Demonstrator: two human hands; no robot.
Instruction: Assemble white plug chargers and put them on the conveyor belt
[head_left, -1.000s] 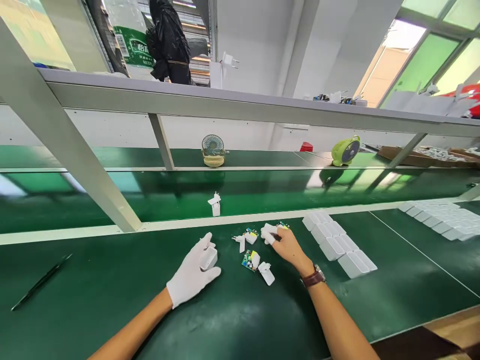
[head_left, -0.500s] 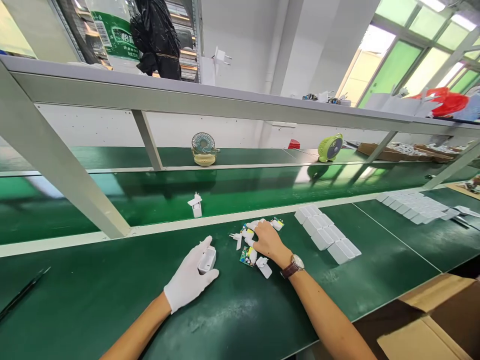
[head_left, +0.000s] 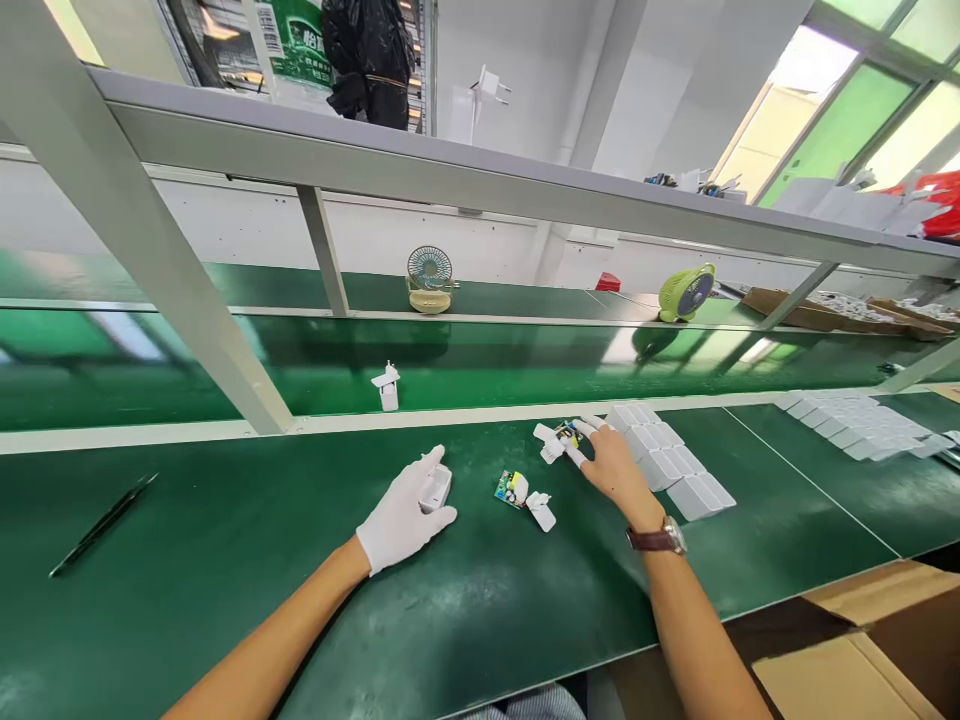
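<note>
Head view, left hand: the white-gloved left hand (head_left: 405, 510) rests on the green counter (head_left: 225, 570), its grip closed around a small white plastic charger shell (head_left: 435, 488), which lies under the thumb and fingers.

Head view, right hand: the bare right hand (head_left: 616, 465), a brown-strapped wristwatch (head_left: 660, 538) on its wrist, lies flat with white cots on the fingertips (head_left: 576, 457). Its grip is pressed onto a small green circuit board with white plug piece (head_left: 556, 441); whether the fingers actually pinch it cannot be told.

Between the hands: a second green circuit board with a yellow part (head_left: 511, 488) and a white plug piece (head_left: 541, 511) lie touching each other, nearer the right grip.

Beside the right hand: a double row of white rectangular charger casings (head_left: 671, 465) sits just past its knuckles.

Beyond the left grip: a single white plug adapter (head_left: 388, 387) stands upright at the counter's rail.

Far left of the left grip: black tweezers (head_left: 101, 525) lie well apart.

Back ledge: a beige desk fan (head_left: 430, 280) and a lime-green desk fan (head_left: 686, 293).
</note>
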